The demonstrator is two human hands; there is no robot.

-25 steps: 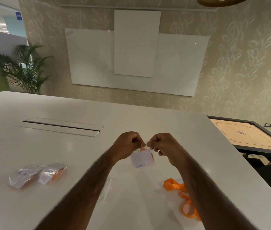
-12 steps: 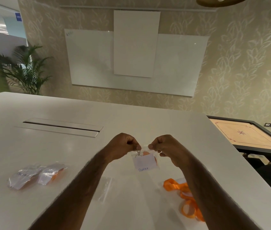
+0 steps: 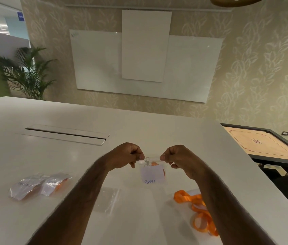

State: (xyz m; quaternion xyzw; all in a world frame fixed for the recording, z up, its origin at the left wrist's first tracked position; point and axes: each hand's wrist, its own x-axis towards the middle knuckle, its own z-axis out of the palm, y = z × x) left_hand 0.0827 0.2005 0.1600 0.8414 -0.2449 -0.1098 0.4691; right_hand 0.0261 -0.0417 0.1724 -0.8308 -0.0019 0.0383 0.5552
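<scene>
A broad, smooth white table [image 3: 157, 128] is recorded. Above it the left hand [image 3: 125, 155] and right hand [image 3: 180, 159] are raised, each pinching a top corner of a small clear plastic pouch [image 3: 154, 167], which hangs between them clear of the surface. A looped orange ribbon lanyard [image 3: 199, 207] lies below the right forearm. Two crinkled filled clear bags [image 3: 39, 185] are seen far left. Inside the pouch a white card [image 3: 151, 175], a metal clip and an orange strip are noted.
</scene>
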